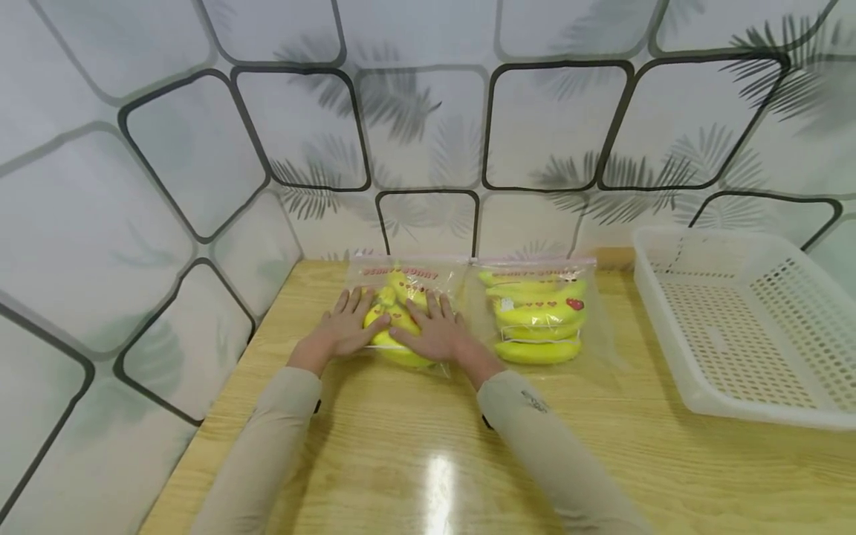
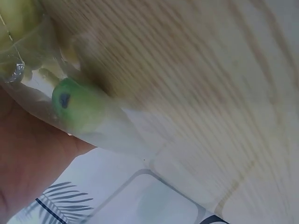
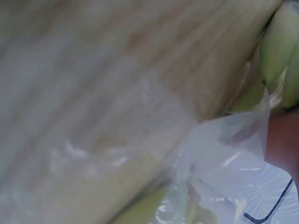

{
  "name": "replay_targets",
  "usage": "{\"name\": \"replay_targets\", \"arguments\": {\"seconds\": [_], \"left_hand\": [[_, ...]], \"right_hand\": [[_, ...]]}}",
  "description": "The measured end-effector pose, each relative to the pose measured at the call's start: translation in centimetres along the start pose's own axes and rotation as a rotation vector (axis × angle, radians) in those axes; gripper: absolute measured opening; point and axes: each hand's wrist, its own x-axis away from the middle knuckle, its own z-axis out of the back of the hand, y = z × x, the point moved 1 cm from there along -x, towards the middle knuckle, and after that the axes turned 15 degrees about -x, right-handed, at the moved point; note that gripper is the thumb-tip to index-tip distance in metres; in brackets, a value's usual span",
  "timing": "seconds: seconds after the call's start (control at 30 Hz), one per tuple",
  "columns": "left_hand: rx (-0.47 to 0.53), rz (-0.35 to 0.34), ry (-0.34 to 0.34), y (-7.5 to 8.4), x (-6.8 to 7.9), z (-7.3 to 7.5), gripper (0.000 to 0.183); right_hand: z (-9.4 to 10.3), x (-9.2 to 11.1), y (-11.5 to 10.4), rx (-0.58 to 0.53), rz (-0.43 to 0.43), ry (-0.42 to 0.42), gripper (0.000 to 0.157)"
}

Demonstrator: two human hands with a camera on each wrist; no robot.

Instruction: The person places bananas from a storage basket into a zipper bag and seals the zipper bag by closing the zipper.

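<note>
A clear zip bag (image 1: 357, 271) of yellow bananas (image 1: 394, 319) lies flat on the wooden table, red print near its zip edge. My left hand (image 1: 341, 327) rests on the bag's left side, fingers spread and pointing away from me. On its right side lies my right hand (image 1: 441, 331), also with extended fingers, the two thumbs close together over the bananas. In the left wrist view, a green banana tip (image 2: 79, 105) shows through the plastic beside the hand. Bananas (image 3: 280, 51) appear beyond the hand's edge in the right wrist view.
Just right of my right hand lies a second clear bag (image 1: 605, 342) of stacked bananas (image 1: 538, 316). A white perforated plastic basket (image 1: 769, 414) stands farther right on the table (image 1: 401, 453). A patterned wall covering (image 1: 428, 126) rises behind the table and along its left side.
</note>
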Motion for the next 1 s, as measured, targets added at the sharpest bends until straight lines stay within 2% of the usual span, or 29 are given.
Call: {"name": "replay_targets", "arguments": {"seconds": [0.17, 0.3, 0.4, 0.6, 0.8, 1.0], "left_hand": [[-0.006, -0.022, 0.029, -0.3, 0.0, -0.4, 0.088], [0.0, -0.02, 0.068, -0.5, 0.0, -0.3, 0.086], [-0.007, -0.012, 0.105, -0.7, -0.1, 0.1, 0.085], [-0.006, -0.014, 0.151, -0.4, -0.3, 1.0, 0.084], [0.003, -0.03, 0.194, 1.5, 0.1, 1.7, 0.085], [-0.075, -0.033, 0.237, 4.2, 0.5, 1.8, 0.085]], "right_hand": [[-0.3, 0.1, 0.5, -0.038, 0.03, 0.014, 0.078], [0.3, 0.4, 0.4, -0.058, 0.06, 0.0, 0.077], [1.1, 0.7, 0.4, -0.014, 0.085, 0.011, 0.078], [3.7, 1.9, 1.4, 0.086, 0.115, 0.101, 0.077], [6.3, 3.9, 3.7, 0.116, 0.093, 0.176, 0.076], [7.7, 6.0, 5.6, 0.18, 0.058, 0.221, 0.078]]}}
